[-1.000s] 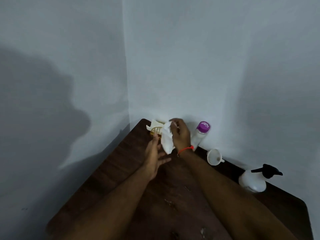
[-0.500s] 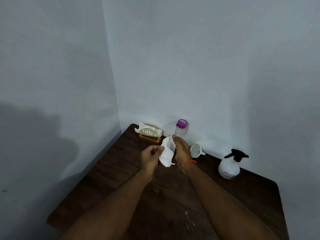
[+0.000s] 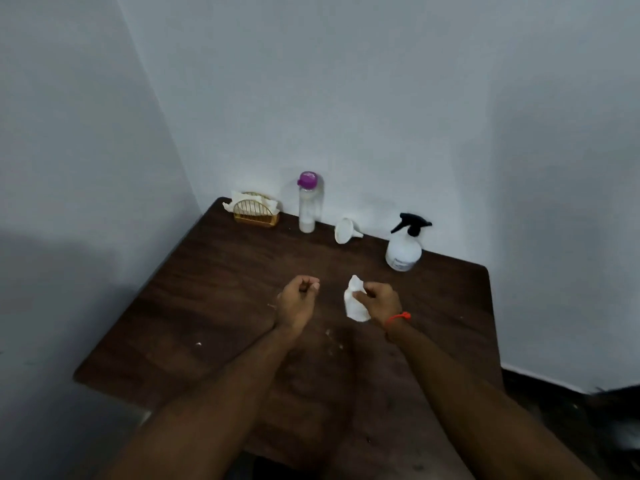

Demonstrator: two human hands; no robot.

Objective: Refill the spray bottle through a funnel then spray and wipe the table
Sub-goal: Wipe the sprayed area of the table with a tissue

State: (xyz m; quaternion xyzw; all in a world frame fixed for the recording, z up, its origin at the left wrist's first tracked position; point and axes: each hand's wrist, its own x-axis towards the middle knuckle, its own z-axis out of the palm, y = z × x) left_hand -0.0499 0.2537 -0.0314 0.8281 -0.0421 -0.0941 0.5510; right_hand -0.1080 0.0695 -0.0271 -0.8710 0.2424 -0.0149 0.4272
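Observation:
My right hand [image 3: 379, 301] pinches a white tissue [image 3: 355, 304] over the middle of the dark wooden table [image 3: 214, 282]. My left hand [image 3: 298, 299] hovers beside it with its fingers curled and nothing in them. At the back right by the wall stands the white spray bottle [image 3: 403, 249] with its black trigger head on. A white funnel [image 3: 344, 231] lies on its side to the bottle's left. Farther left is a tall clear bottle [image 3: 307, 206] with a purple cap, upright.
A gold wire napkin holder [image 3: 255, 211] with white napkins sits in the far left corner. White walls close the table's back and left sides. Small pale crumbs [image 3: 332, 337] dot the tabletop near my wrists. Dark floor shows at the right.
Both hands have pulled back from the napkin holder toward the table's middle with the tissue. The left hand has let go of it and moved apart. The view has shifted too.

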